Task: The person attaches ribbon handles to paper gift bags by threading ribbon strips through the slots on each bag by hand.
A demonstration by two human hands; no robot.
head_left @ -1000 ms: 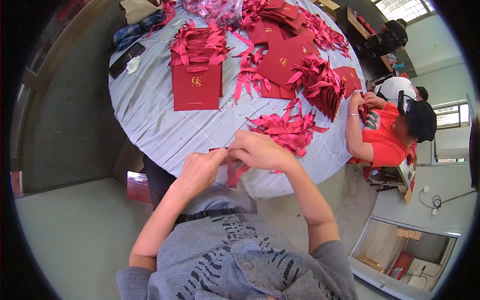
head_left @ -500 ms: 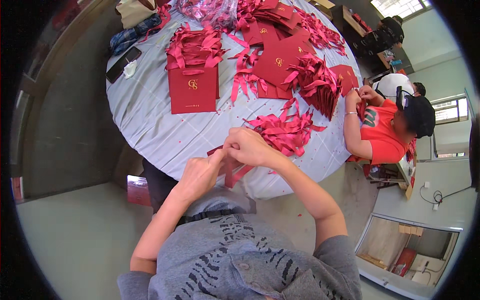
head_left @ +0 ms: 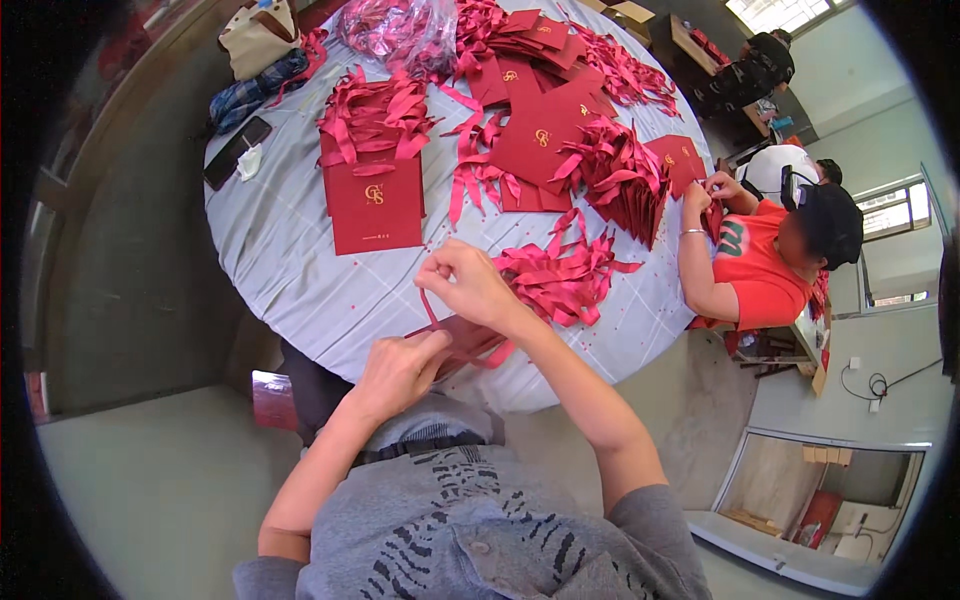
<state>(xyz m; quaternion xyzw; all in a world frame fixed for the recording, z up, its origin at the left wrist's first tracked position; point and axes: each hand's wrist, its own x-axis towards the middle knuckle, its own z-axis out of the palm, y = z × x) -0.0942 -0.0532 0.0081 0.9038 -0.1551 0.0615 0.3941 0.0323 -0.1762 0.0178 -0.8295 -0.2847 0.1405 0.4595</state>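
Note:
At the table's near edge, my left hand (head_left: 398, 374) is closed on a dark red paper bag (head_left: 468, 335). My right hand (head_left: 466, 284) pinches the end of a red ribbon (head_left: 430, 308) just above it. That ribbon runs taut down to my left fingertips, which partly hide where it meets the bag. Beyond my right wrist lies a loose heap of pink-red ribbons (head_left: 560, 275). Farther off, a stack of red paper bags (head_left: 375, 210) with gold print lies flat, ribbon handles bunched at its far end.
More red bags (head_left: 540, 135) and ribbons cover the far side of the round, cloth-covered table (head_left: 290, 270). A clear plastic bag (head_left: 400, 35) of ribbons, a phone (head_left: 237, 153) and a cloth bag (head_left: 258, 42) lie at far left. A person in red (head_left: 765, 250) works at the right edge.
My hands were together; now my right hand has drawn up and left from my left hand, pulling the ribbon taut. The view has shifted slightly.

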